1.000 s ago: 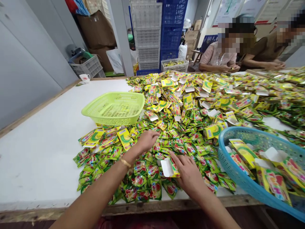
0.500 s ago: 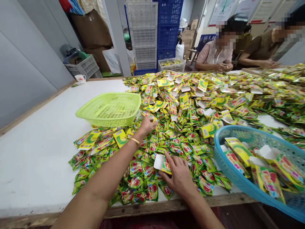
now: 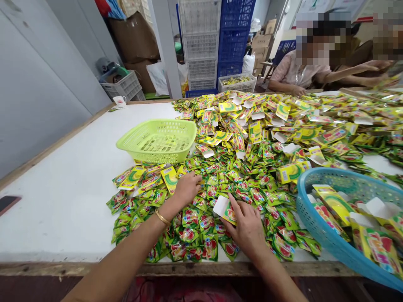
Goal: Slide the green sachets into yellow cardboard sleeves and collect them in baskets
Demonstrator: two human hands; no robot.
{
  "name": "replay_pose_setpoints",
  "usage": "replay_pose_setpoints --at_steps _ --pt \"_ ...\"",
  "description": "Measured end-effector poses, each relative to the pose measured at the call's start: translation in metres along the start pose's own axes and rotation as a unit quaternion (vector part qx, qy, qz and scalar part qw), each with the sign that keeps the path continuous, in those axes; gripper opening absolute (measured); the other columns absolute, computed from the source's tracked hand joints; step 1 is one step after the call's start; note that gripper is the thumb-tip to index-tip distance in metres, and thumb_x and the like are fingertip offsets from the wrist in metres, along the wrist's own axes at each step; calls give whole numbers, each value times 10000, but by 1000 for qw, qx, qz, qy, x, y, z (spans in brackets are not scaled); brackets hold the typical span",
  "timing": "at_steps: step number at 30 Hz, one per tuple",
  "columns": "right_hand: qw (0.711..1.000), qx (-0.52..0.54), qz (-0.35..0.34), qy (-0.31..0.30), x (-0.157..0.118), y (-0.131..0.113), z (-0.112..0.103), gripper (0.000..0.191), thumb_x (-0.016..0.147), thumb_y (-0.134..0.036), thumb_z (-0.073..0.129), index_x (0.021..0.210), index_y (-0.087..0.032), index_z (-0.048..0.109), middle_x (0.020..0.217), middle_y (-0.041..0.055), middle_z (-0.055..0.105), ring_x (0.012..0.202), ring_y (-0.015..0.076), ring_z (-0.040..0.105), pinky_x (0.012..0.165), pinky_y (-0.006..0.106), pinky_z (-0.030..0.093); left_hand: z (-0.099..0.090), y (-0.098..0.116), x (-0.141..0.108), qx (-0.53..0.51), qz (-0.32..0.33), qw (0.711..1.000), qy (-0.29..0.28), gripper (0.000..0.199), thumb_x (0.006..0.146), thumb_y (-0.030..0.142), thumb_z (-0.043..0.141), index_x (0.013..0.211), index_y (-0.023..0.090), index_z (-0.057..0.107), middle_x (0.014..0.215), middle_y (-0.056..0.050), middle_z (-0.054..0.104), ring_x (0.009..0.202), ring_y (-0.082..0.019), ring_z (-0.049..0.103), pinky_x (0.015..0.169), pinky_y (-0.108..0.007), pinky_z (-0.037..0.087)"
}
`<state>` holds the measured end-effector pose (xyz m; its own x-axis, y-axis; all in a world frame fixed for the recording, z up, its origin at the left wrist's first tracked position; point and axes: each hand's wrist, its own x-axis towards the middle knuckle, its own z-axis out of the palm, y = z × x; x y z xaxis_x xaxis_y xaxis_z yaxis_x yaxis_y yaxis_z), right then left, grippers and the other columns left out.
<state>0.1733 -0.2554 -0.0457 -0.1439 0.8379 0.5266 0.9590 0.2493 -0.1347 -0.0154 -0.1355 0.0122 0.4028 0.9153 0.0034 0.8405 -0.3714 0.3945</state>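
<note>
**Ana:** Head view first, nearest things: what does the right hand [image 3: 248,228] have?

**Ben:** A small carton [image 3: 225,209], pinched between thumb and fingers, its white flap open and turned to the left. It sits low over the sachets [image 3: 201,226], just in front of the table edge [image 3: 176,268]. Half a second ago the hand held it the same way; it has hardly shifted.

**Ana:** And the left hand [image 3: 186,189]?

**Ben:** That one has changed. It was stretched farther out, up by the green basket [image 3: 157,140]; now it is drawn back, just left of the carton, fingers curled down onto the sachets. Whether they close on one I cannot tell, since the fingertips are hidden.

**Ana:** So what do you make of it?

**Ben:** I judge the two hands are coming together at the carton's open flap, sachet side to carton side.

**Ana:** What lies around them?

**Ben:** To the right of the carton, close by, is a blue basket [image 3: 315,235] with more cartons in it. Left of the left hand are flat cartons [image 3: 135,178], then bare white table. Beyond, the pile [image 3: 283,126] runs across to two other people [image 3: 296,71]. Stacked crates [image 3: 217,42] stand behind.

**Ana:** Anything in the way?

**Ben:** Only loose sachets crowding under both hands.
</note>
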Motion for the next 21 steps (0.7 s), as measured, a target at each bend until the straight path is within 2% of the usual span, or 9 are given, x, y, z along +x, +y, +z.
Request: replay_pose_setpoints --at_steps 2,4,6,8,10,12,16,18,21 --pt "1000 -10 -19 -14 3 -2 -2 562 919 -503 398 1386 -191 392 1023 108 585 913 229 510 766 344 348 -2 4 -10 -29 8 998 49 114 783 115 514 735 185 591 815 -43 570 826 -193 532 780 -308 400" --pt "999 -14 -31 -27 6 -5 -2 555 906 -511 427 1379 -222 409 1026 101 589 898 222 512 748 331 347 -6 5 -16 -130 -6 985 111 82 776 158 543 701 182 567 741 -11 554 732 -159 517 703 -269 399" --pt "999 -6 -31 -30 9 -9 0 567 899 -519 438 1379 -219 410 1008 101 592 883 221 512 738 325 357 -9 6 -18 -287 -41 945 152 102 747 221 588 673 179 531 653 26 517 634 -128 482 617 -237 381" --pt "999 20 -17 -21 12 -13 2 597 900 -527 424 1393 -192 383 977 103 586 867 223 514 731 328 379 -7 11 -18 -422 -74 889 162 157 723 273 611 664 179 501 598 51 477 573 -107 445 565 -219 361" --pt "999 52 10 -8 14 -19 5 631 905 -532 402 1412 -161 337 933 102 573 832 223 516 715 333 407 1 20 -21 -484 -92 855 161 182 713 287 613 650 179 480 573 64 444 545 -95 414 538 -210 348" --pt "997 75 35 4 15 -23 7 655 907 -531 393 1421 -136 304 894 97 560 787 220 516 688 336 430 12 32 -29 -466 -100 861 180 179 724 269 594 631 181 469 568 66 414 544 -92 389 539 -210 342" --pt "996 72 46 18 14 -25 10 651 907 -507 399 1420 -122 287 903 105 554 765 225 525 653 345 454 31 52 -50 -349 -57 905 234 140 771 242 561 656 183 506 647 36 468 633 -115 441 636 -237 380" --pt "997 67 44 21 12 -22 12 643 909 -492 399 1424 -126 277 910 108 558 771 228 535 651 345 459 33 55 -54 -345 -60 913 208 32 774 215 561 789 187 561 716 19 537 672 -127 498 666 -249 413" --pt "998 54 25 32 9 -18 15 633 911 -490 391 1426 -141 275 935 117 567 794 233 543 662 345 458 29 53 -52 -362 -91 919 123 328 764 161 559 1091 186 546 849 -15 623 741 -151 577 719 -281 471"
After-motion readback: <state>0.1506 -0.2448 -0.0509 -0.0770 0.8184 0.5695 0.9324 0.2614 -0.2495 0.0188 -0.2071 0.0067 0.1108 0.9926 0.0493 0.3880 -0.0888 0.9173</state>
